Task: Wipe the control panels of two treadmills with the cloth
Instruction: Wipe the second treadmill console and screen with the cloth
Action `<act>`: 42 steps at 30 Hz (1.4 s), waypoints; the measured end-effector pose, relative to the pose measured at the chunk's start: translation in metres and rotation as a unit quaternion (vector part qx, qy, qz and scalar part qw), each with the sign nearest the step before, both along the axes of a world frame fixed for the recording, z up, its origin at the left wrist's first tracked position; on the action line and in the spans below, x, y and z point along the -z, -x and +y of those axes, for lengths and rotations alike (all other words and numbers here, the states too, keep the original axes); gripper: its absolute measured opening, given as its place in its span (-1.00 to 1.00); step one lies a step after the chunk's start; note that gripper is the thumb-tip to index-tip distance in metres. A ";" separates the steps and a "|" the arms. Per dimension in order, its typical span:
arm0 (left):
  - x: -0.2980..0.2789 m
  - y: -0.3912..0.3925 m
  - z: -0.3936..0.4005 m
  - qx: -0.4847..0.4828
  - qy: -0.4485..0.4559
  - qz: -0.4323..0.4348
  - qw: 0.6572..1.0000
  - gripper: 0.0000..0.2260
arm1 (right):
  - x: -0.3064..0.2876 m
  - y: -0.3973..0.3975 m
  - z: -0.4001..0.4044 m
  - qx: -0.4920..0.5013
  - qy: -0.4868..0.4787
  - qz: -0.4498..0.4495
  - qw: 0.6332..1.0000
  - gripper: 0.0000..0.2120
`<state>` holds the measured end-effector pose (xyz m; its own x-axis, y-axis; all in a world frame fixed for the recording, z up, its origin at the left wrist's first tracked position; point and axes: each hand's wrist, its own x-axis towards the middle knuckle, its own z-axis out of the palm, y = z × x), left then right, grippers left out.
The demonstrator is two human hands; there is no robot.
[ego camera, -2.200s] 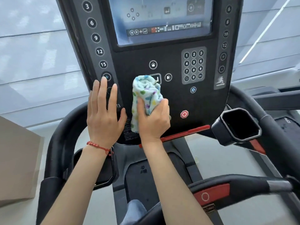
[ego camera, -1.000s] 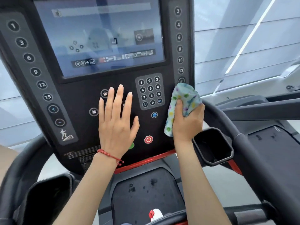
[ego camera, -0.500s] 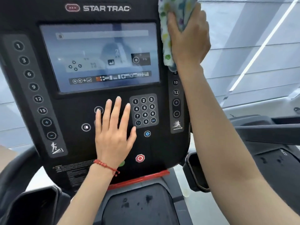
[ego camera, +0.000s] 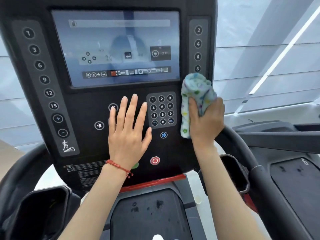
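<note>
The black treadmill control panel [ego camera: 83,149] fills the view, with a screen [ego camera: 116,47] above and a number keypad [ego camera: 161,110] below. My left hand [ego camera: 129,134] lies flat and open on the panel's middle, left of the keypad. My right hand [ego camera: 207,120] grips a bunched pale cloth with coloured dots [ego camera: 195,97]. The cloth presses on the panel's right button strip [ego camera: 198,44], just under the button marked 8, and hides the strip's lower buttons.
A red stop button [ego camera: 155,160] sits low on the panel. Black cup holders flank it at the left [ego camera: 43,210] and right [ego camera: 232,172]. The curved handlebar [ego camera: 242,153] runs past my right wrist. A second treadmill's deck [ego camera: 297,184] lies to the right.
My right hand has brought the cloth down the right button strip from the panel's top corner to the level of the keypad. My left hand has stayed flat on the panel.
</note>
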<state>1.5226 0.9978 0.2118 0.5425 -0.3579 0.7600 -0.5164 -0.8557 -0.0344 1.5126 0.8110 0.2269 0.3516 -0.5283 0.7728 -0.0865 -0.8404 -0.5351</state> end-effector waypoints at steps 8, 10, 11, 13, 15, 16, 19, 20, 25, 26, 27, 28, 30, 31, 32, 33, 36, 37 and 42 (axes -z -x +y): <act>0.002 0.009 0.014 -0.011 0.010 0.015 1.000 -0.54 | 0.031 0.025 0.039 0.018 -0.097 0.011 0.995 -0.63; 0.004 0.014 0.028 -0.023 0.021 0.017 0.999 -0.55 | 0.027 0.021 0.050 0.009 -0.088 0.007 0.996 -0.62; 0.006 0.015 0.036 -0.029 0.027 0.018 0.999 -0.55 | 0.026 0.020 0.057 0.004 -0.072 0.005 0.997 -0.61; 0.011 0.019 0.050 -0.041 0.036 0.019 0.998 -0.57 | 0.024 0.017 0.075 -0.007 -0.033 0.006 0.999 -0.59; 0.016 0.022 0.063 -0.053 0.038 0.020 0.998 -0.57 | 0.023 0.013 0.095 -0.018 0.003 0.019 1.000 -0.59; 0.019 0.023 0.069 -0.056 0.036 0.021 0.998 -0.57 | 0.023 0.012 0.107 -0.029 0.021 0.027 0.999 -0.59; 0.027 0.025 0.085 -0.058 0.034 0.027 0.997 -0.56 | 0.030 0.011 0.145 -0.083 0.079 0.050 0.992 -0.61; 0.029 0.025 0.089 -0.057 0.034 0.029 0.997 -0.56 | 0.032 0.012 0.154 -0.098 0.092 0.054 0.990 -0.62; 0.033 0.027 0.097 -0.039 0.035 0.041 0.998 -0.56 | 0.037 0.015 0.155 -0.127 0.144 0.048 0.980 -0.63; 0.033 0.028 0.098 -0.035 0.033 0.043 0.998 -0.56 | 0.038 0.016 0.150 -0.130 0.152 0.047 0.979 -0.63; 0.032 0.028 0.098 -0.031 0.032 0.046 0.998 -0.56 | 0.040 0.018 0.147 -0.129 0.155 0.049 0.978 -0.62; 0.031 0.029 0.099 -0.030 0.031 0.050 0.998 -0.56 | 0.042 0.022 0.144 -0.126 0.152 0.053 0.979 -0.62; 0.030 0.031 0.101 -0.029 0.030 0.060 0.997 -0.55 | 0.045 0.031 0.140 -0.113 0.137 0.067 0.982 -0.62; 0.030 0.033 0.102 -0.026 0.030 0.064 0.997 -0.55 | 0.045 0.035 0.139 -0.108 0.128 0.079 0.983 -0.62; 0.031 0.035 0.102 -0.022 0.031 0.066 0.997 -0.55 | 0.044 0.039 0.138 -0.104 0.117 0.094 0.983 -0.62; 0.031 0.037 0.103 -0.017 0.032 0.068 0.997 -0.55 | 0.043 0.043 0.137 -0.100 0.100 0.110 0.984 -0.61; 0.031 0.045 0.106 0.001 0.037 0.076 0.996 -0.56 | 0.037 0.058 0.139 -0.098 0.007 0.138 0.985 -0.57; 0.031 0.047 0.108 0.009 0.038 0.080 0.996 -0.56 | 0.035 0.065 0.140 -0.102 -0.036 0.142 0.984 -0.57; 0.033 0.060 0.116 0.044 0.030 0.100 0.994 -0.55 | 0.033 0.102 0.139 -0.134 -0.241 0.170 0.946 -0.67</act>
<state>1.4627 1.1136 0.1785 0.6526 -0.3684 0.6621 -0.5815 -0.8038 0.1258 1.4109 0.9501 0.1938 0.7079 -0.6470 0.2834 -0.1402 -0.5219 -0.8414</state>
